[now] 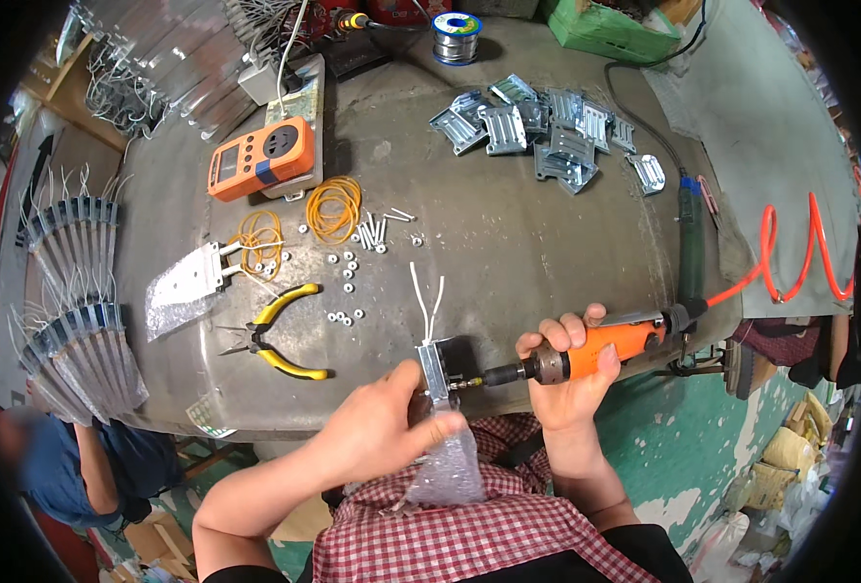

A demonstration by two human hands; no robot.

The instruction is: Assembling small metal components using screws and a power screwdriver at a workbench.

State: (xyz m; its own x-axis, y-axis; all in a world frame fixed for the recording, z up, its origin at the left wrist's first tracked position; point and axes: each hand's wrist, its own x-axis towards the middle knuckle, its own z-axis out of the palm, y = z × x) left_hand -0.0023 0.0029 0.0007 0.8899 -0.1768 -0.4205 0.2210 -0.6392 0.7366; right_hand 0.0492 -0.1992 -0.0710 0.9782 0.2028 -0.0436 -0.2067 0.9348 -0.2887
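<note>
My left hand grips a metal-ended part at the table's front edge. Two white wires rise from the part, and its lower end is wrapped in bubble wrap. My right hand is closed around an orange power screwdriver held nearly level. Its bit points left and reaches the right side of the part, where a small screw seems to sit; the exact contact is too small to make out. A red coiled hose leads toward the tool's rear.
Yellow-handled pliers, scattered nuts, screws and a similar bubble-wrapped part lie left. Metal brackets are piled at the back, near a solder spool. An orange meter stands back left. Another person sits lower left.
</note>
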